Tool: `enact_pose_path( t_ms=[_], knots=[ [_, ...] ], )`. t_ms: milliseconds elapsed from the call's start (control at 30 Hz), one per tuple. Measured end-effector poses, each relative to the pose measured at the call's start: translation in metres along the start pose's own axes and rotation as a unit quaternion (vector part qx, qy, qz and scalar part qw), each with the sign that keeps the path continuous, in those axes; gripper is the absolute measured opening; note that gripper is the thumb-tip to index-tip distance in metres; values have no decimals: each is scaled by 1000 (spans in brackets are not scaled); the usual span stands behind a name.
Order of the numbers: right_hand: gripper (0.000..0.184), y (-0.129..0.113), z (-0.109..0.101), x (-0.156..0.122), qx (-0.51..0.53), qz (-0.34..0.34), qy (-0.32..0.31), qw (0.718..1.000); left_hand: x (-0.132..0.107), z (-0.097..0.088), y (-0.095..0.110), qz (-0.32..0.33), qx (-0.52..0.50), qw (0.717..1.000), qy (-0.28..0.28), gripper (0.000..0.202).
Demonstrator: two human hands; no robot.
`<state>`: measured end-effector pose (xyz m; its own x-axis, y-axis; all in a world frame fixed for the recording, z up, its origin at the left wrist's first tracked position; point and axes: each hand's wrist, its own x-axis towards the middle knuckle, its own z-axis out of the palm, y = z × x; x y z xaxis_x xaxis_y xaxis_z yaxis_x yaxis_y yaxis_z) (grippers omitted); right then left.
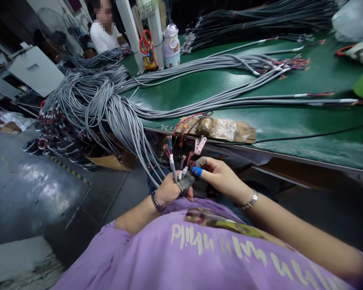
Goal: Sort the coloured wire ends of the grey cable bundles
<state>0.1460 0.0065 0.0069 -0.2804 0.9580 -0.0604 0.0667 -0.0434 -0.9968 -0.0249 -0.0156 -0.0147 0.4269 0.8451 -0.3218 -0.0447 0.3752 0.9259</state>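
Note:
Grey multi-core cables [173, 171] stand up out of my left hand [172, 189], which is closed around them below their stripped ends. Thin coloured wires [169, 148] fan out from the white-wrapped tips. My right hand [213, 173] pinches some of the short wires at the right of the bunch, thumb and forefinger together. Grey covers sit on the left thumb and a right finger, and blue tape [196, 171] wraps a right fingertip. Just above the hands, a pink clip [200, 145] hangs at the table edge.
Long grey cables [181, 110] run across the green table [290, 133] and spill off its left end. A taped cardboard piece [230, 129] lies at the near edge. Behind stand a lilac bottle [171, 46] and red-handled scissors [145, 41]. A person [104, 32] is at the far left.

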Motion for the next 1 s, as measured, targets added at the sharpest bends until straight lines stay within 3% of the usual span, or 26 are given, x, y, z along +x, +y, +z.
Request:
enact_pose_path(
  t_ms=[167,333,500,633,867,1000],
  knots=[
    [38,3,4,-3,71,37,-15,997,3,2,4,-29,-59,997,33,46],
    [39,9,1,-5,41,36,16,998,6,0,5,-22,-88,994,60,42],
    [42,9,1,-4,-8,33,0,999,9,2,-1,0,-76,992,99,43],
    [38,6,3,-2,-35,39,-6,999,9,6,-3,9,-45,994,103,44],
    [38,11,3,-1,101,96,-25,990,8,6,-2,5,-45,993,111,46],
    [34,11,4,-2,105,70,-14,992,9,4,-2,-5,-48,995,86,46]
  ],
)
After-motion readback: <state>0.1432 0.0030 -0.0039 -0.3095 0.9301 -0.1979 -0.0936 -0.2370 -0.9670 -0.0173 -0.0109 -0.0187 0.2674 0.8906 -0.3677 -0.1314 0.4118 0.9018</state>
